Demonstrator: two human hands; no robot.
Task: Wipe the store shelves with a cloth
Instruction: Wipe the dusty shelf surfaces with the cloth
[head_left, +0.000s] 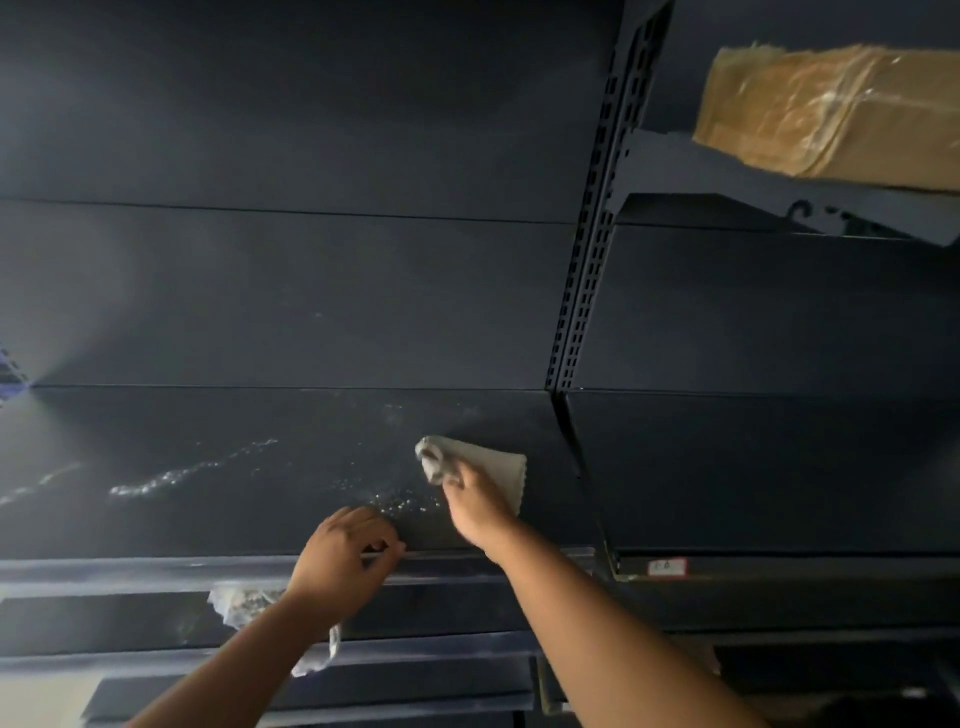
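Observation:
A dark shelf (208, 493) stretches across the middle of the head view, with pale dust streaks on its left and specks near its front. My right hand (475, 506) presses a grey cloth (498, 465) onto the shelf near its right end. My left hand (343, 558) rests on the shelf's front lip, fingers curled over the edge. A crumpled clear plastic piece (244, 605) shows under my left forearm; I cannot tell whether the hand holds it.
A slotted upright post (587, 270) separates this bay from the one on the right. A taped cardboard box (831, 109) sits on a higher shelf at top right. Lower shelves (156, 639) step out below. A small label (667, 567) marks the right shelf's lip.

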